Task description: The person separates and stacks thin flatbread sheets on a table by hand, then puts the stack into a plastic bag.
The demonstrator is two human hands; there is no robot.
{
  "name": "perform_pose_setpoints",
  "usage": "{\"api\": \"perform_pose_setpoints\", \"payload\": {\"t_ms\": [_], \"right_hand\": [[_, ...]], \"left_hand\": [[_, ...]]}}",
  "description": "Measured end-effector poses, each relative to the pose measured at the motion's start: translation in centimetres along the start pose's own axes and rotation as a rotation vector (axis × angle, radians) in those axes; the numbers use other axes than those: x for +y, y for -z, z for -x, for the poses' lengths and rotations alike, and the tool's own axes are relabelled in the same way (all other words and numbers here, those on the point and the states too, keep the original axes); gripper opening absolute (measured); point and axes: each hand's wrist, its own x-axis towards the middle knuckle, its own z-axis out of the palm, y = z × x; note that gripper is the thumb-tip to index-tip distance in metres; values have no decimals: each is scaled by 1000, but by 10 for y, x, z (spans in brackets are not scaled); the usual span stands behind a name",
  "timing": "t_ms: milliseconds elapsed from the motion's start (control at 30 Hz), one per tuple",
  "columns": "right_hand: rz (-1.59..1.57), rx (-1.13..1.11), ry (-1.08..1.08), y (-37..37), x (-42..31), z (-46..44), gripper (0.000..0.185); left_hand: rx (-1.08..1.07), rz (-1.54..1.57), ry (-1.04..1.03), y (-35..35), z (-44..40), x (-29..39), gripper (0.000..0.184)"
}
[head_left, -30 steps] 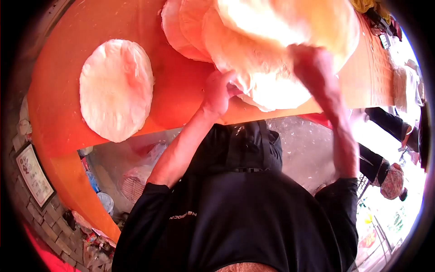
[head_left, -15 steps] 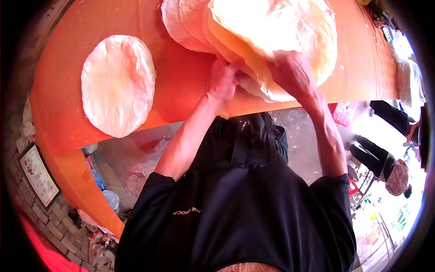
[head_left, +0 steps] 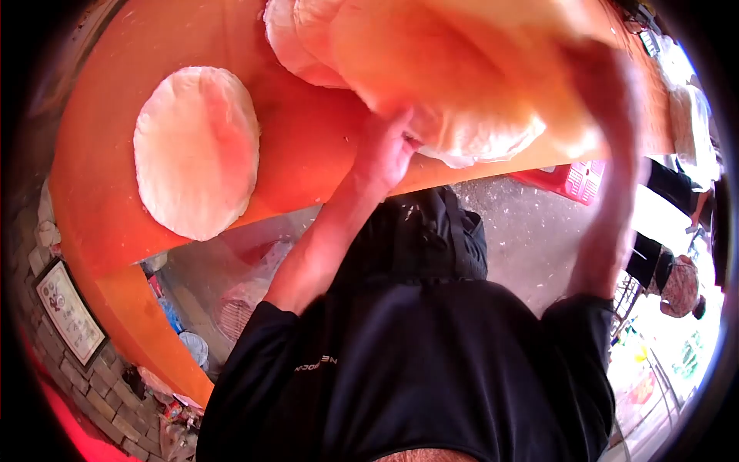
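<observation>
Thin, round, pale flatbreads lie stacked on the orange table. The top flatbread (head_left: 462, 54) is lifted and blurred by motion, and reaches across to my right hand (head_left: 604, 81). That hand is smeared too, but looks closed on the lifted sheet's right side. My left hand (head_left: 387, 146) is closed on the flatbread edge at the near left of the pile, its fingertips partly hidden under the sheet. Below the lifted sheet, the near rim of the lower flatbreads (head_left: 481, 138) shows by the table edge. A single oval flatbread (head_left: 196, 154) lies flat to the left.
The orange table (head_left: 300, 146) ends just in front of my body. A red plastic crate (head_left: 566, 181) is on the floor beyond its edge at right. A person (head_left: 677, 281) is farther right. A framed sign (head_left: 71, 312) stands by bricks at lower left.
My right hand has swept up and to the right, raising the top flatbread with it. My left hand stays at the pile's near left edge, slightly lower.
</observation>
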Motion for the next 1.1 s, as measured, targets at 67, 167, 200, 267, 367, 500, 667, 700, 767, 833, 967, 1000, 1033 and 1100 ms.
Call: {"api": "perform_pose_setpoints", "payload": {"t_ms": [67, 167, 200, 267, 367, 500, 667, 700, 767, 833, 967, 1000, 1033, 1100], "right_hand": [[-43, 81, -36, 35, 53, 5, 17], [-126, 198, -14, 84, 71, 20, 22], [-164, 235, 35, 93, 60, 24, 24], [-136, 279, 163, 77, 15, 24, 28], [56, 55, 120, -16, -77, 11, 14], [-314, -160, 78, -112, -94, 26, 13], [-402, -200, 55, -95, -97, 23, 10], [-444, -159, 67, -96, -101, 24, 12], [-476, -122, 76, -107, -103, 23, 11], [-527, -131, 80, -103, -108, 19, 12], [-562, -148, 65, -94, -116, 13, 11], [-563, -143, 67, -94, -117, 15, 11], [-625, -158, 38, -93, -119, 19, 11], [-740, -203, -24, -89, -122, 23, 14]], "left_hand": [[133, -72, 32, 16, 2, 0, 29], [98, -164, 2, 30, 7, 2, 35], [99, -162, 3, 25, 11, 3, 35], [51, 25, 11, 8, 16, 15, 45], [-15, 52, -72, 3, 18, 16, 57], [-21, 127, -33, 12, 15, 18, 60], [9, -71, -98, 8, 9, 24, 52], [0, -84, -123, 8, 9, 27, 48], [-6, -102, -149, 10, 7, 32, 43], [-18, -162, -192, 10, 7, 33, 37], [-23, -210, -209, 8, 4, 36, 34], [-9, -242, -222, 5, 4, 36, 34], [8, -271, -233, 4, 4, 36, 35], [-26, -237, -247, 7, 2, 35, 35]]}}
